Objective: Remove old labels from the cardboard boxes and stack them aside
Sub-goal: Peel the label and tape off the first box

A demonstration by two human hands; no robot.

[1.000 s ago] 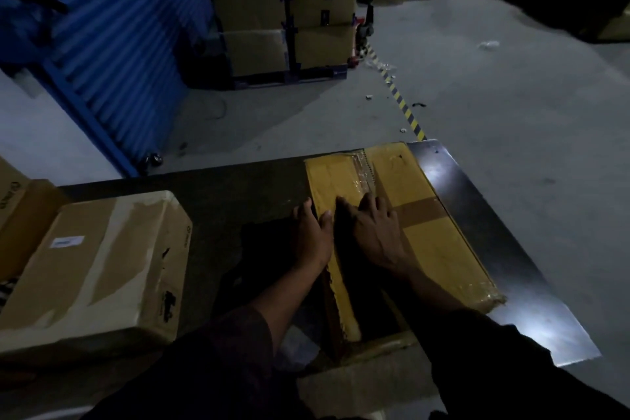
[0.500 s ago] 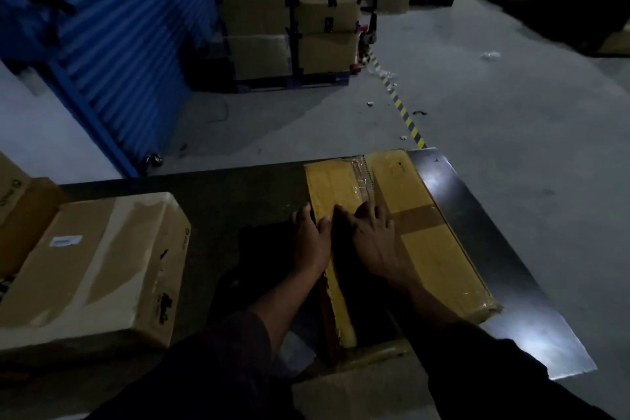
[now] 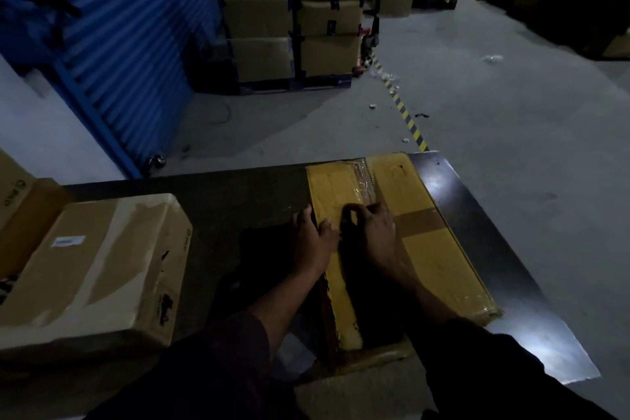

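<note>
**packrat_77:** So what was the layout? Start big.

**dimbulb:** Biggest thing was the dark table, glare on its right end. Behind it was grey concrete floor with a yellow-black hazard stripe running off toward a pallet of stacked cartons. A blue corrugated shutter filled the back left.

**packrat_77:** And the boxes on the table?

**dimbulb:** A pale cardboard box sat at the left end, patched with wide tape and carrying a small white label on top. Another carton was touching its far-left side. The one being worked on was the yellow cardboard box at the right end, lying flat, with a brown tape band across it and crinkled clear tape along the centre seam.

**packrat_77:** Hands?

**dimbulb:** Both were on that yellow box, close together. The left hand rested at the box's left edge, fingers fairly straight and pressing down. The right hand was on the seam with fingers curled, apparently pinching at the clear tape, though it was too dim to be sure of the grip.
</note>
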